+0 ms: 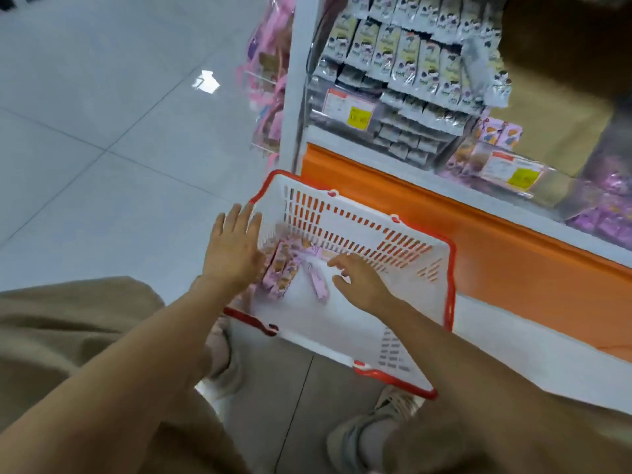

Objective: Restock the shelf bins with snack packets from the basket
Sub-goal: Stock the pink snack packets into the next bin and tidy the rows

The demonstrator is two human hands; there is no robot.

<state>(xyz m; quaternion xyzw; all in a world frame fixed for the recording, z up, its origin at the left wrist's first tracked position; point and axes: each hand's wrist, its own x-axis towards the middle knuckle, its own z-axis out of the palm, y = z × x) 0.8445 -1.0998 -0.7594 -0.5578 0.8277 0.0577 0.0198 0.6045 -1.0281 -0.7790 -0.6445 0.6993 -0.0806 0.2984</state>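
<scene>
Several pink packets (pixel 282 268) point shelfward between slack, empty left hand (pixel 232 249) and right hand (pixel 360 280).

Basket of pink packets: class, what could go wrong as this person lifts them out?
The pink packets lie in a loose heap by the left hand; neither hand visibly grips any, so some may slip. One stray packet lies apart near the right hand and could be left in the basket.

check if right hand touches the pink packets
Cannot tell. Head view: the right hand hangs by the pink packets; blur hides any gap.
</scene>
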